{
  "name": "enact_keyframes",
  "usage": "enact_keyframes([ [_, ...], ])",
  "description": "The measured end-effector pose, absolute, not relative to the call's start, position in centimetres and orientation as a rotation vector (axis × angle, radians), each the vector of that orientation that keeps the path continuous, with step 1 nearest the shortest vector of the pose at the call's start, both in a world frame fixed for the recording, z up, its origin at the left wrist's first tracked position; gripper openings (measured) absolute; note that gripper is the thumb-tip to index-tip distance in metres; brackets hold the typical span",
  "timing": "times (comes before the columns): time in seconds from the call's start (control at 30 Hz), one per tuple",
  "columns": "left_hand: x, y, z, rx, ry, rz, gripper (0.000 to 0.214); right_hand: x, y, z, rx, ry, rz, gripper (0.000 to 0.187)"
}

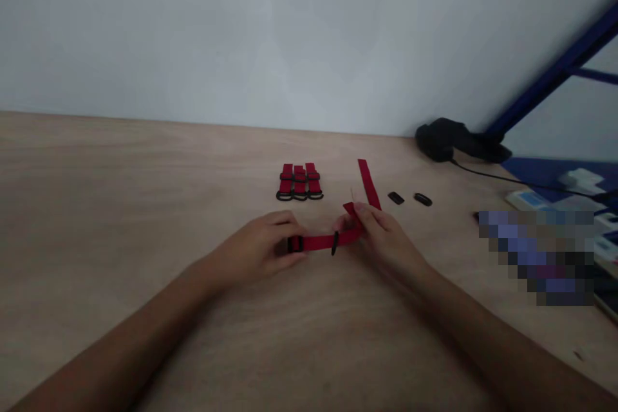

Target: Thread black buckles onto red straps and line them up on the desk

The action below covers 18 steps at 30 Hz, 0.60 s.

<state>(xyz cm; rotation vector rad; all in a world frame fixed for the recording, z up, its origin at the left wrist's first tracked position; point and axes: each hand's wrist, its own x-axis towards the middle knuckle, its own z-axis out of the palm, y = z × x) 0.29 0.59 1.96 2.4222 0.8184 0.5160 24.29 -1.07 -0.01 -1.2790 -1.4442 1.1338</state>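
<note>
A red webbing strap (319,243) stretches between my two hands, just above the wooden table. My left hand (268,241) grips its left end at a black slide buckle (295,244). My right hand (379,232) pinches the strap's right end, which bends up between thumb and fingers. A black ring (335,243) hangs around the strap near my right fingers. Beyond my hands, three finished-looking red straps (299,181) with black buckles and hooks lie side by side. A loose red strap (367,181) lies past my right hand, its near end hidden behind it.
Right of the loose strap lie a black slide buckle (396,197) and a black ring (423,199). A black corded device (449,140) rests at the back right by the wall. White boxes and a blurred-out patch occupy the table's right side (535,257).
</note>
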Motion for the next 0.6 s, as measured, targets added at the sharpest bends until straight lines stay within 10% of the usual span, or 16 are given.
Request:
enact_keyframes([
  [0.6, 0.2, 0.5, 2.3, 2.322, 0.776, 0.361, 0.02, 24.3, -1.8, 1.2, -1.253, -1.849, 1.196, 0.027],
])
